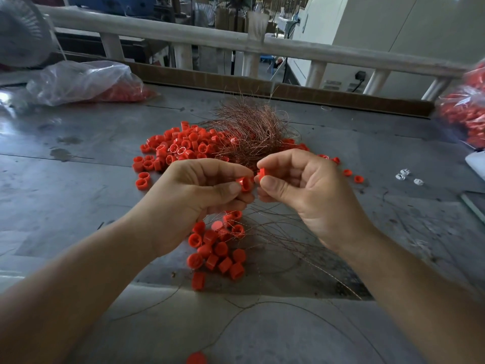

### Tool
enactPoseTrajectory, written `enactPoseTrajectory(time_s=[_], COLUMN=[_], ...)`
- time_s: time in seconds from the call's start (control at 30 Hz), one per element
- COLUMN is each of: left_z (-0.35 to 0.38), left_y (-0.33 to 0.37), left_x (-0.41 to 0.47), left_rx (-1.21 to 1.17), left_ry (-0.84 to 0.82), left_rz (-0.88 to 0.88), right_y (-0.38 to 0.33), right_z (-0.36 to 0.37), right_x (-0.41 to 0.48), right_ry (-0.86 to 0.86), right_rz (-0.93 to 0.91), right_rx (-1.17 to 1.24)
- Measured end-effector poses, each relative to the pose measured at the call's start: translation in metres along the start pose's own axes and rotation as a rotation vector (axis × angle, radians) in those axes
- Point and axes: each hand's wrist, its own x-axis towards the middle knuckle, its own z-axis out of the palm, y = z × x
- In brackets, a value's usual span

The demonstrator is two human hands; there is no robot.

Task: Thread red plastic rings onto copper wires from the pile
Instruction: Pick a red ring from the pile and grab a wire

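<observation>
Hands (207,190), ring (245,183), bagged rings (123,91)

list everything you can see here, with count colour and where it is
loose rings: many, red, piled mid-table, left of the wires
copper wires: a tangled bundle, copper, table centre, far side of the hands
nearer rings: a smaller heap, red, below the hands among stray wires
plastic bag: one, clear, holding red parts, far left
second bag: one, clear, full of red parts, right edge
small white pieces: about three, white, right of the hands
table: one, grey
left hand: fingers pinch one red ring
right hand: fingers pinch another red ring
</observation>
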Motion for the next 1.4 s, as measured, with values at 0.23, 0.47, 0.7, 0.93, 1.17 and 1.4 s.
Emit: enactPoseTrajectory(time_s=[0.23, 0.47, 0.7, 0.93, 1.17, 1.4], left_z=[0.0028, 0.0045, 0.0049, 0.0056, 0.0058, 0.0073], left_y=[0.0013, 0.0012, 0.0006, 0.0008, 0.0002, -0.0013], left_x=[-0.0003, -0.0005, -0.0005, -0.0015, -0.0023, -0.0035], left_rx=[-0.011, 0.021, 0.066, 0.068, 0.074, 0.167], left_ry=[0.027, 0.054, 0.055, 0.031, 0.007, 0.023], left_rz=[-0.018, -0.021, -0.016, -0.023, -0.010, 0.066], right_y=[0.0024, 0.0033, 0.0001, 0.0011, 0.0015, 0.0015], right_z=[0.0047, 0.0072, 0.0066, 0.0062, 0.0066, 0.0063], right_x=[-0.0021, -0.0048, -0.0063, -0.0047, -0.0063, -0.0078], right_ry=[-0.001, -0.009, -0.009, 0.003, 0.039, 0.068], right_rz=[-0.109, -0.162, -0.173, -0.169, -0.185, -0.255], right_rx=[-0.141, -0.242, -0.283, -0.300, -0.326, -0.428])
